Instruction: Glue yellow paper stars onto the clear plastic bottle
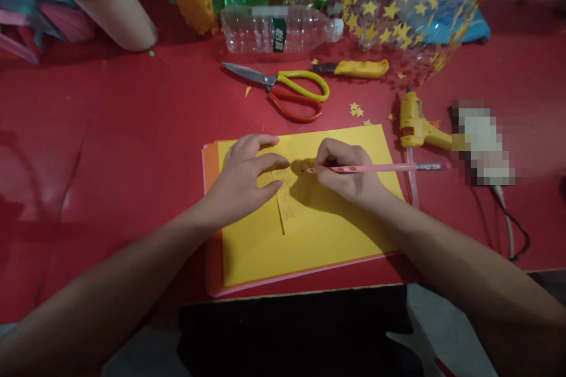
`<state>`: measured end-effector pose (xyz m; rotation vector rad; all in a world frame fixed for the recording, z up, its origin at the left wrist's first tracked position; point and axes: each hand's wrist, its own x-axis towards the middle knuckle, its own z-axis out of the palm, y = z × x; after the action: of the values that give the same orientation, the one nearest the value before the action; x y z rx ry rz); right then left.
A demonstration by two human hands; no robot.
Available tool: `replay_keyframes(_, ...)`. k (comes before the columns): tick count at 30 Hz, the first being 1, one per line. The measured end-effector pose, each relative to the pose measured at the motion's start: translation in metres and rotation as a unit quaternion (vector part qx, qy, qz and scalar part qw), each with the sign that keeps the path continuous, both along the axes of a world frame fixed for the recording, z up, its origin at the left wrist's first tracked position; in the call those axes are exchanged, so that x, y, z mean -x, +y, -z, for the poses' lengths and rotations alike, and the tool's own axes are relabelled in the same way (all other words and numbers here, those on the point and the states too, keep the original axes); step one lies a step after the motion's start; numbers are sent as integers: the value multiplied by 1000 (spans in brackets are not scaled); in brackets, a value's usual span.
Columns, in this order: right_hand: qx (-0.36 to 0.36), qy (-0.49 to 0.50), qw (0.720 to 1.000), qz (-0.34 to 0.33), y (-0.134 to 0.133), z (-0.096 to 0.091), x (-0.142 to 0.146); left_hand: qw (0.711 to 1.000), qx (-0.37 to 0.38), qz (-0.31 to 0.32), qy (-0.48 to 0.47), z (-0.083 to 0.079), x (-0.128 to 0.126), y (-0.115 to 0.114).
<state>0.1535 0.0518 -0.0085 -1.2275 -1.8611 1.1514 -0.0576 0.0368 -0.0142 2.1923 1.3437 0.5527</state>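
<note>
Between the fingers of my right hand [349, 174] is a pink pencil [389, 168], its point low over the yellow paper [252, 247]. The pencil's eraser end points right. My left hand [247, 177] rests on the left part of the paper, fingers bent and apart, nothing held. A narrower yellow strip [305, 212] seems to lie on the sheet, its left edge beneath my left fingertips. Several small pencilled stars [289, 212] run down this edge in a column. Orange and pink sheets [214, 247] show underneath the yellow one.
Beyond the paper lie scissors [292, 85] with yellow and red handles, a yellow cutter knife [360, 68] and small cut stars [356, 110]. At right are a yellow glue gun [413, 121] and a blurred-out device with a cable [508, 224]. Plastic bottles [254, 29] line the back.
</note>
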Motion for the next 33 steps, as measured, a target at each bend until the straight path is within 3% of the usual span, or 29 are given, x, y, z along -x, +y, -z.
replay_keyframes(33,13,3,1000,-7,-6,0,7,1000,2,1,5,-2,0,1)
